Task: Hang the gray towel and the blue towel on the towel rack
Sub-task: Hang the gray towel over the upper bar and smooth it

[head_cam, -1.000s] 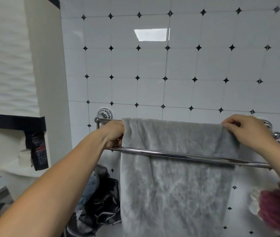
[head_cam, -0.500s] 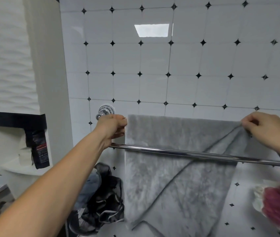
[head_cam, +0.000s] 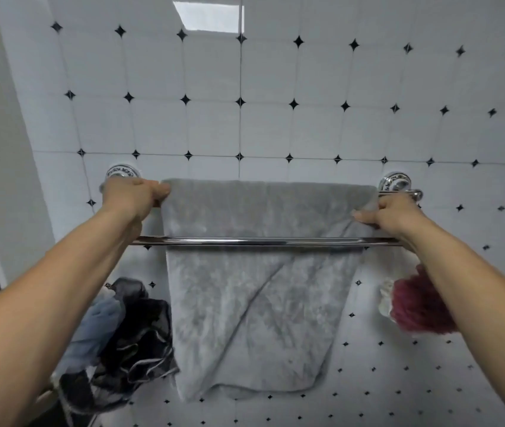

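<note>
A white tiled wall with small black diamond insets (head_cam: 275,87) carries a chrome double-bar towel rack (head_cam: 245,241). A plush gray towel (head_cam: 254,303) drapes over its rear bar and hangs behind the front bar, creased diagonally. The left hand (head_cam: 131,195) has its grip pinched on the towel's upper left corner; the right hand (head_cam: 389,215) has its grip closed on the bunched right corner.

One gray towel (head_cam: 254,303), two hands (head_cam: 132,194) (head_cam: 394,215)
</note>
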